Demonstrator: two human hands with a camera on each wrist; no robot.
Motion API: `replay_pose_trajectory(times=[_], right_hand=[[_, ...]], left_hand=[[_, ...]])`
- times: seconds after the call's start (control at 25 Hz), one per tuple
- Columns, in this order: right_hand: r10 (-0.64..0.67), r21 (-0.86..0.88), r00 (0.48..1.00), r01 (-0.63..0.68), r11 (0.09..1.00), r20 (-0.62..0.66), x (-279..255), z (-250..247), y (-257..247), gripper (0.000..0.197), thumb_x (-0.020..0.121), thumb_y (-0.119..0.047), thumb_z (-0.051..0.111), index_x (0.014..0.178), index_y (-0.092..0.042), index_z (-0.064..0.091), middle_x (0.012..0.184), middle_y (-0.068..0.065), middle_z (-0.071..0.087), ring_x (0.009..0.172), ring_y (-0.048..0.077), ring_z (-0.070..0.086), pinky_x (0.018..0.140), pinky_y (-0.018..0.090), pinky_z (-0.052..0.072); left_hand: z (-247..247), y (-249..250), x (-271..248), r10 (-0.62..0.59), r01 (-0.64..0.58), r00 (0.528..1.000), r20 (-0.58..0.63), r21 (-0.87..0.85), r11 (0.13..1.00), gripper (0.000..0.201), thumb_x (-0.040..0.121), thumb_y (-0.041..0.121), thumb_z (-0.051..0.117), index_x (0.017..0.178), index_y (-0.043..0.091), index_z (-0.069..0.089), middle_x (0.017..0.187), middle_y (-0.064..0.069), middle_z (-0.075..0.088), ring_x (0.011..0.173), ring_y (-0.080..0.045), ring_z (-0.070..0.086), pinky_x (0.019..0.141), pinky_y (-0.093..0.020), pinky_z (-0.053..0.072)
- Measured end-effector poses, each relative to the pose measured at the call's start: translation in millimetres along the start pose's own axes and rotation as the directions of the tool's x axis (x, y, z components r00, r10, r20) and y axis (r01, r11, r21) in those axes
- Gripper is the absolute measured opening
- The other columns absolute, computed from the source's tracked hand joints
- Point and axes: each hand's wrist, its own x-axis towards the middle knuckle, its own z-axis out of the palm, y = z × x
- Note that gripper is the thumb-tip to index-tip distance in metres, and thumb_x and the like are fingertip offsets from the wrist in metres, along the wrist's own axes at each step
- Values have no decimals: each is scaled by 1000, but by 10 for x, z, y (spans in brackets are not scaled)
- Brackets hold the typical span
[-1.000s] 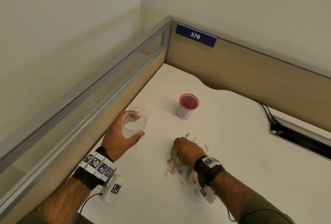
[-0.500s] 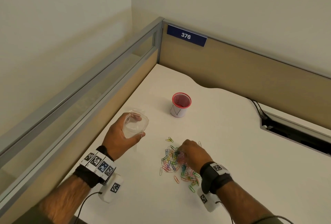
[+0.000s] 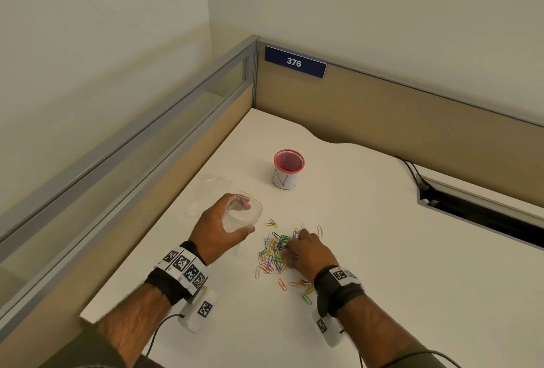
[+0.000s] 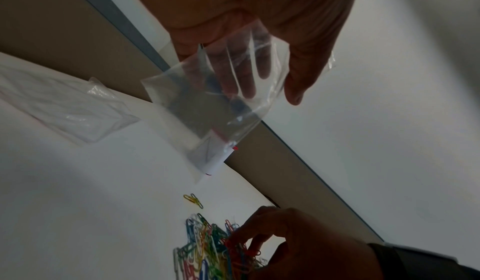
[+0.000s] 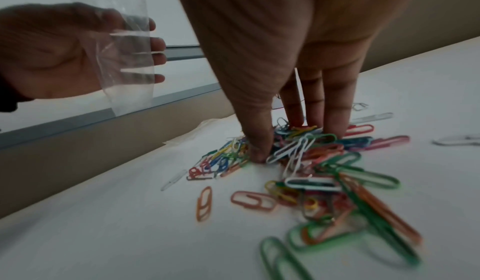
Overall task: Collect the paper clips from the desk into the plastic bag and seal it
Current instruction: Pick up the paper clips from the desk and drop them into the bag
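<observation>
Left hand (image 3: pixel 219 228) gripped clear plastic bag (image 3: pixel 243 214) above desk (image 3: pixel 382 250), mouth held open toward right. Right hand (image 3: pixel 309 250) down on heap of paper clips (image 3: pixel 273 253), thumb and fingers (image 5: pixel 335 107) pressed into pile, closing round a cluster, though whether any were actually pinched was hard to tell. Bag lay up and left of pile, near; right hand nearer clips. Bag seemingly empty

left hand (image 3: pixel 219 228) curled raised, right hand (image 3: pixel 309 251) fingertips down
</observation>
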Motion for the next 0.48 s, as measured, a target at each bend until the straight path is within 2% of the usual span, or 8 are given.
replay_pose_trajectory(times=[0.08,0.2,0.28,0.36,0.48], right_hand=[[-6,-42,1000,6,999,-10,39,41,-25,25,94,-33,49,110,-17,60,117,8,51,106,28,53,84,42,52],[1,-57,999,-3,998,-42,100,39,-10,19,94,-18,49,106,-13,63,114,11,55,98,29,60,85,36,53],[44,51,996,-40,998,-75,136,-42,19,19,92,-10,49,102,-10,66,112,11,58,97,28,62,84,32,51],[109,214,988,-83,973,-112,138,-168,67,19,88,-6,53,94,-9,71,107,10,66,96,27,64,84,33,52],[198,460,967,-105,882,-159,51,-387,150,12,83,-2,62,81,-8,73,91,9,74,86,24,68,82,36,57]], left_hand=[[20,6,0,-10,10,1000,-2,17,1000,45,73,35,81,110,27,57,112,12,66,114,-7,61,101,-25,46],[23,-12,28,-26,26,1000,9,33,999,45,74,31,83,110,30,55,113,13,66,115,-6,61,101,-27,46],[21,-21,54,-32,31,999,15,44,999,45,75,30,83,110,31,55,114,13,66,115,-7,60,101,-26,46],[23,-20,90,-30,29,999,14,54,998,44,75,29,83,109,30,56,114,12,66,115,-7,60,100,-25,46],[42,-16,161,-28,26,999,29,67,997,43,76,27,84,109,29,56,114,11,66,114,-7,61,98,-22,46]])
